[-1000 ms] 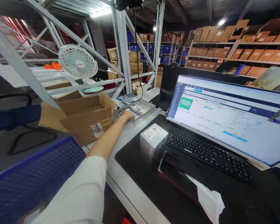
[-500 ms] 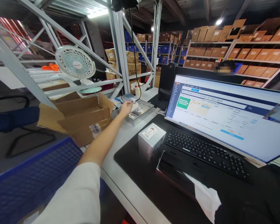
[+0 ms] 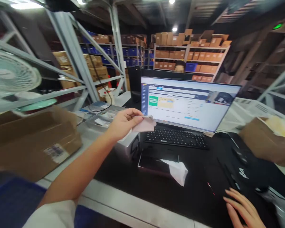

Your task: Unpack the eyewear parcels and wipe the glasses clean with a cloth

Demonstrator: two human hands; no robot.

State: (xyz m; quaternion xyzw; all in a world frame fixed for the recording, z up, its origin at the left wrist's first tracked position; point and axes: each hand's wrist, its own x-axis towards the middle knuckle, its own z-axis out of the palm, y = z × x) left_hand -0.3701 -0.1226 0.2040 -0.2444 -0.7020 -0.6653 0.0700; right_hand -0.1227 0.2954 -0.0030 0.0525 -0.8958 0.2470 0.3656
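My left hand (image 3: 127, 123) is closed in a pinch on a small whitish folded piece (image 3: 144, 124), paper or thin plastic; I cannot tell which. It is held in the air above a silver-white box (image 3: 127, 147), partly hidden by the hand and forearm. Past the wrist lies a shallow metal tray (image 3: 91, 122) with small items inside. At the lower right, my right hand (image 3: 244, 207) has its fingers stretched out over the black desk mat (image 3: 180, 199), holding nothing I can see. A dark tissue box (image 3: 154, 163) with a white tissue (image 3: 178, 171) stands between the hands.
A monitor (image 3: 173, 104) and black keyboard (image 3: 175, 138) are at the back. An open carton (image 3: 33, 142) and a fan (image 3: 11, 71) are at left. Right are a mouse (image 3: 239, 155) and another carton (image 3: 263, 139). A person (image 3: 180, 68) is partly visible behind the monitor.
My left hand has come away from the metal tray toward me and right, carrying the whitish piece. My right hand has come into view. The view has turned right.
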